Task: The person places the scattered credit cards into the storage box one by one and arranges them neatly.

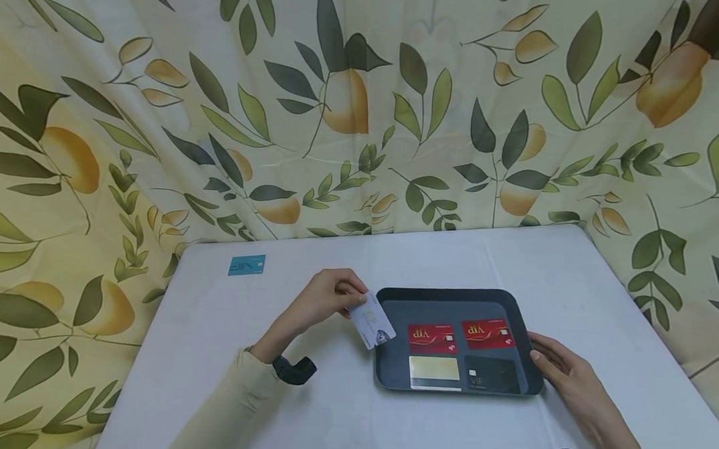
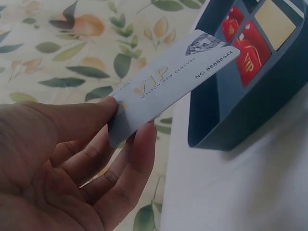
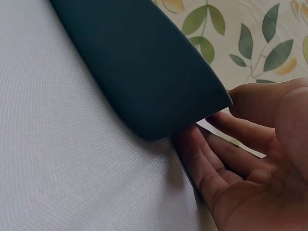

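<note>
White and marked VIP, a card (image 1: 372,324) pinched in the left hand (image 1: 329,299) hangs over the dark tray's (image 1: 396,373) left edge, four cards already lying inside, a blue card (image 1: 247,265) left far off, while the relaxed right hand (image 1: 561,370) steadies the tray.

- Left hand (image 1: 326,299): bare; pale cream long sleeve (image 1: 223,418) on the forearm; black wrist-mounted device (image 1: 293,370).
- Right hand (image 1: 567,373): bare, no sleeve visible.

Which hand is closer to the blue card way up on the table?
Left. The left hand is just below the blue card; the right hand is across the tray.
</note>
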Action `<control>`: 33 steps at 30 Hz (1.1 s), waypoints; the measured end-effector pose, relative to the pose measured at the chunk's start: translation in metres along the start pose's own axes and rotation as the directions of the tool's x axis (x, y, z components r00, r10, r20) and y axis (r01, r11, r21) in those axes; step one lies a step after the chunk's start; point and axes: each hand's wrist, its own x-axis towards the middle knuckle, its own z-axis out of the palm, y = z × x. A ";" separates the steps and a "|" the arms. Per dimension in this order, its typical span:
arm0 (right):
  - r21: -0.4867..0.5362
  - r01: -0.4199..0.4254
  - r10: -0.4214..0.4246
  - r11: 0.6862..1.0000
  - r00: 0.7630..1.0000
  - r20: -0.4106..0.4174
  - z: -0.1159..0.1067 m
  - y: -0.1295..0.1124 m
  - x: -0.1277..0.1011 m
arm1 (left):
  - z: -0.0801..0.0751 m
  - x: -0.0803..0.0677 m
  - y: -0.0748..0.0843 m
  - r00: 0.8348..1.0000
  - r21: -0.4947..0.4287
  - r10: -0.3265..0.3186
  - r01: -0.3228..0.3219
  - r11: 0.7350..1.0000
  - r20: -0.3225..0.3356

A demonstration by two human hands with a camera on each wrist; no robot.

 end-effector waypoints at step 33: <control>-0.025 -0.020 0.019 0.999 1.000 -0.012 0.001 0.000 0.002 | 0.076 0.032 -0.007 0.983 0.550 0.037 -0.130 0.825 0.177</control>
